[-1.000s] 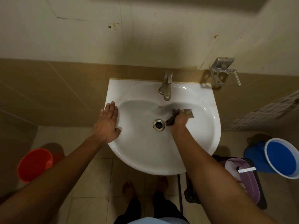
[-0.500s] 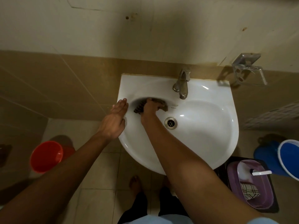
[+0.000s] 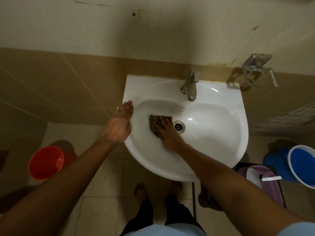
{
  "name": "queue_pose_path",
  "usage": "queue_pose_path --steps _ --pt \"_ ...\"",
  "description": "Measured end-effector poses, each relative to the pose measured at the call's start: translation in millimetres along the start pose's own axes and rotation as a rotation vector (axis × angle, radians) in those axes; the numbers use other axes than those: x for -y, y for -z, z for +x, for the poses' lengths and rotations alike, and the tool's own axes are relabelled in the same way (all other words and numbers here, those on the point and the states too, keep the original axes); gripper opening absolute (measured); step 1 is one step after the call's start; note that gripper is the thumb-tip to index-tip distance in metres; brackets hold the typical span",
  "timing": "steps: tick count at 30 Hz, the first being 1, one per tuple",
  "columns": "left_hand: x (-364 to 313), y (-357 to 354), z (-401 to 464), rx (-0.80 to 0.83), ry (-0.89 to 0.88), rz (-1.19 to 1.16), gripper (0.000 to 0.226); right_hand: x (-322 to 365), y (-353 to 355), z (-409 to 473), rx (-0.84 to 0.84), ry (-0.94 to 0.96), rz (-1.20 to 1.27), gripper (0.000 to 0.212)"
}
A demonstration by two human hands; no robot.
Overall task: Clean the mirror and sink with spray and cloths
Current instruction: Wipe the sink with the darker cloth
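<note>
A white wall-mounted sink (image 3: 221, 142) fills the middle of the view, with a metal tap (image 3: 190, 86) at its back and a drain (image 3: 178, 126) in the basin. A dark brown cloth (image 3: 154, 120) lies flat in the basin just left of the drain. My right hand (image 3: 167, 132) presses on the cloth with straight, spread fingers. My left hand (image 3: 120, 123) rests flat on the sink's left rim, fingers straight. No mirror or spray bottle is in view.
A red bucket (image 3: 45, 161) stands on the tiled floor at the left. A blue bucket (image 3: 302, 165) and a purple tub (image 3: 265, 181) holding a white item sit at the right. A metal holder (image 3: 257, 70) is fixed to the wall right of the tap. Bare feet stand below the sink.
My right hand slid the cloth from right of the drain to the basin's upper left, then down beside the drain, flattening it. My left hand stayed on the rim. The camera shifted left.
</note>
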State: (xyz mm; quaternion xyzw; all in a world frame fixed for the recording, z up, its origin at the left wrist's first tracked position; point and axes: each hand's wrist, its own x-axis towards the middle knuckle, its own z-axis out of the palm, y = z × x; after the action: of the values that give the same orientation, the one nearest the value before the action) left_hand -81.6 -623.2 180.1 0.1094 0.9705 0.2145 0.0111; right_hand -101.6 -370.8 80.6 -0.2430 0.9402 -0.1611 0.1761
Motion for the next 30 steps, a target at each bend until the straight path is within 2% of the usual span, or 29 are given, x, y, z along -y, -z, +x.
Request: queue_pose_path --steps 4,9,13,16,20,22,23,25,27,30 --pt "-2 1 0 0.016 0.005 0.013 0.069 -35 15 -29 0.044 -0.17 -0.112 0.075" --pt "-5 -2 0 0.013 0.023 0.033 0.067 -2 20 -59 0.086 -0.285 -0.003 0.066" --pt "-8 -2 -1 0.014 0.036 0.037 0.067 35 17 -82 0.075 -0.144 0.132 0.051" --pt "-10 -1 0 0.032 0.036 0.063 0.068 64 36 -104 0.064 -0.09 0.346 0.024" --pt "-16 2 1 0.079 0.064 0.123 0.066 89 67 -125 0.092 -0.151 0.528 0.059" --pt "-17 2 1 0.081 0.066 0.132 0.065 98 69 -133 0.054 -0.111 0.55 0.072" --pt "-18 3 -1 0.084 0.065 0.141 0.065 103 67 -137 0.047 -0.08 0.514 0.069" --pt "-21 4 -4 0.102 0.071 0.157 0.065 111 59 -144 0.017 -0.008 0.282 0.055" --pt "-26 6 -10 0.126 0.087 0.161 0.066 112 45 -150 -0.054 0.068 0.009 0.059" --pt "-34 6 -22 0.151 0.119 0.187 0.067 111 33 -155 -0.153 0.109 -0.134 0.06"
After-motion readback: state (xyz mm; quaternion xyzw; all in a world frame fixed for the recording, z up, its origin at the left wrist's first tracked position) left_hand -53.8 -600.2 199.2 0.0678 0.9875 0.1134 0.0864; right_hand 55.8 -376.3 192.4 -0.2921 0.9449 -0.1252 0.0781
